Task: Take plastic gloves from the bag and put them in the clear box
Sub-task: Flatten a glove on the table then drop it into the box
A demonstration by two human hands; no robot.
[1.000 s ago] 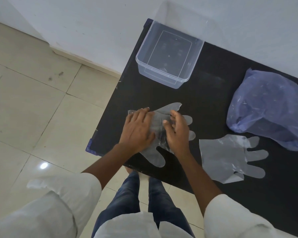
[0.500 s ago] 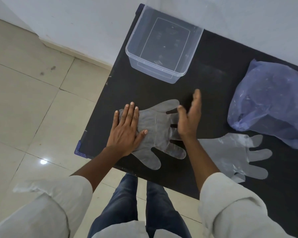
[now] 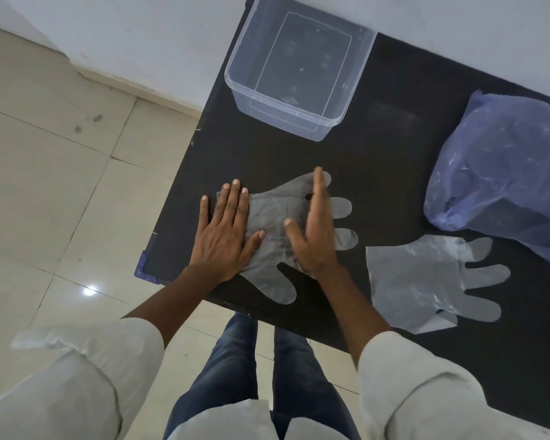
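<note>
Plastic glove (image 3: 277,217) lies flat — under left hand (image 3: 224,231) and right hand (image 3: 315,233).

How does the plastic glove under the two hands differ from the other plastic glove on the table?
The left glove is pressed flat by the left hand and right hand; the right glove lies untouched. The left glove looks smooth; the right glove has a folded corner at its cuff. Both are clear, fingers pointing right.
</note>
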